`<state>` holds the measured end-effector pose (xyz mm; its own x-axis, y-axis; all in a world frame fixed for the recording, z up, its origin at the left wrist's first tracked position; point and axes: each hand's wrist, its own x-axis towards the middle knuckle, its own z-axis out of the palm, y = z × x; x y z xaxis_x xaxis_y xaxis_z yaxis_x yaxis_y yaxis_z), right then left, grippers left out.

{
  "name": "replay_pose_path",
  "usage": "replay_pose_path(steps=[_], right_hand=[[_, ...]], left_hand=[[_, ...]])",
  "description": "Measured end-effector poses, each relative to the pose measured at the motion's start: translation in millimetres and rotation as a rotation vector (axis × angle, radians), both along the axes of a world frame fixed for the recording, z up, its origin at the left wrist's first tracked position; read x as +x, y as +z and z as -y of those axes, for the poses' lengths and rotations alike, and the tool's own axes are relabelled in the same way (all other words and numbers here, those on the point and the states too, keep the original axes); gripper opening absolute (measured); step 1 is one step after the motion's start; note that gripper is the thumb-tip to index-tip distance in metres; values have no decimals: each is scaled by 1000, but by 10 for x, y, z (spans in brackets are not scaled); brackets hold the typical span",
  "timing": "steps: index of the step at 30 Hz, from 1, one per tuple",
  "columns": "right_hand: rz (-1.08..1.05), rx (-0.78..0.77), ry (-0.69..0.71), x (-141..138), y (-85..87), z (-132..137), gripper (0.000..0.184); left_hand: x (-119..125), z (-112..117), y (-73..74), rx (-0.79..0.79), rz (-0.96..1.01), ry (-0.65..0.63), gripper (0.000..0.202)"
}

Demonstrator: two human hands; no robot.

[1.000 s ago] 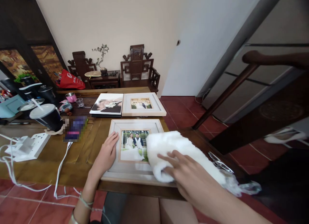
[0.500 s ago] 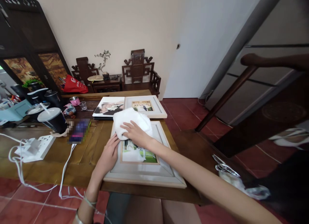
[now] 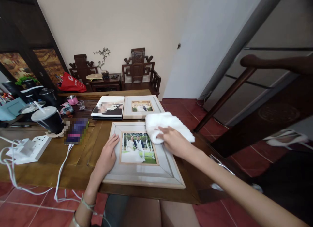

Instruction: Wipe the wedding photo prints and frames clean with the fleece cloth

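Note:
A white-framed wedding photo (image 3: 137, 174) lies flat on the wooden table (image 3: 80, 155) in front of me. My left hand (image 3: 107, 155) rests flat on the frame's left border, fingers stretched out. My right hand (image 3: 172, 140) presses a folded white cloth (image 3: 167, 124) onto the frame's upper right corner, fingers laid over the cloth.
Behind lie a second framed photo (image 3: 141, 107) and a photo album (image 3: 109, 107). To the left are a phone (image 3: 75, 130), a lidded black cup with straw (image 3: 47, 119), a white power strip (image 3: 26, 148) with cables. Carved chairs stand at the wall; a stair rail (image 3: 269, 62) is on the right.
My right hand swept the cloth from the frame's lower right to its upper left, then across to the upper right corner. The left hand stayed on the frame's left border.

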<state>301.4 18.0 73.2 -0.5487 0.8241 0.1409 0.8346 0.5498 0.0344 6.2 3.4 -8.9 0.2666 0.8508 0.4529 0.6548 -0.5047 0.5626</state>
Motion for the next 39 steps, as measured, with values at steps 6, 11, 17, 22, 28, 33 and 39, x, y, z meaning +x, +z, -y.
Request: replay_pose_path(steps=[6, 11, 17, 22, 28, 33, 39], right_hand=[[-79, -196, 108, -75, 59, 937, 47], [-177, -259, 132, -190, 20, 1125, 55], [-136, -54, 18, -263, -217, 220, 55], [-61, 40, 14, -309, -229, -244, 47], [7, -66, 142, -250, -79, 308, 46], [-104, -400, 249, -67, 212, 962, 49], [-126, -307, 224, -127, 60, 995, 58]], left_hand=[[3, 10, 30, -3, -28, -2, 51], [-2, 25, 58, -39, -65, -13, 54], [-2, 9, 72, -49, -48, -36, 54], [-6, 1, 69, -29, -56, -16, 53], [11, -3, 81, -28, -86, 18, 52], [24, 3, 78, -28, -91, 23, 52], [28, 11, 77, -26, -79, 10, 53]])
